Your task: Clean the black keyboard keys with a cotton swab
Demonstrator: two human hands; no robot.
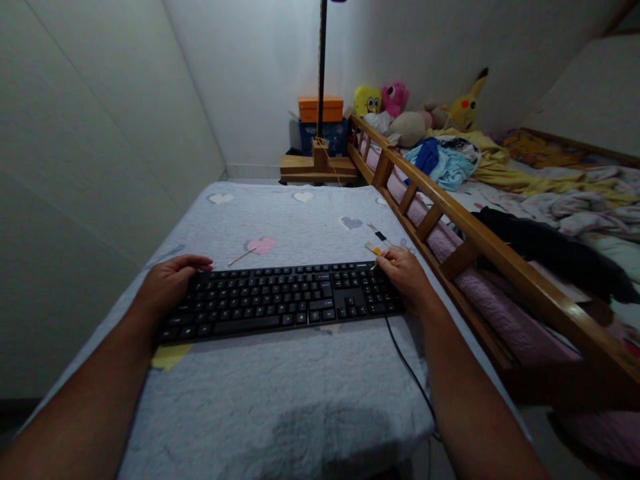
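Your black keyboard lies on the heart-patterned cloth, its space bar nearest you and its cable trailing from beneath the right part of the near edge. Your left hand rests at the keyboard's left end, fingers reaching past the far corner; whether it grips there, you cannot tell. Your right hand, over the number pad's far corner, has thumb and fingers pinched together on a thin pale-tipped stick. A cotton swab lies beyond the keyboard, beside a pink heart.
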